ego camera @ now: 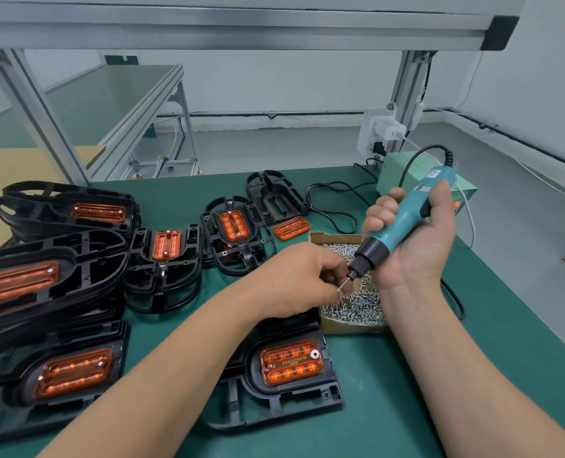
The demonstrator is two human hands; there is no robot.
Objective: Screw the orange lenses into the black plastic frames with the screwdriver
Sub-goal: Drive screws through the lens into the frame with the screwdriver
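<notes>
Screw [341,287], tiny, likely slippery, pinched by my left hand [294,279] at the screwdriver [403,223] bit; right hand [416,242] wraps its rigid barrel; orange lens [291,361] sits in black frame [274,403] by front edge of table [472,375].

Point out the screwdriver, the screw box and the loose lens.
screwdriver [406,217], head view, teal body.
screw box [350,327], head view, near wall.
loose lens [291,228], head view, its middle.

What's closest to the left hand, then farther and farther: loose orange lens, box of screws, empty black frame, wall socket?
From the left hand:
1. The box of screws, touching its right side.
2. The loose orange lens, just behind.
3. The empty black frame, farther back.
4. The wall socket, on the back post.
</notes>
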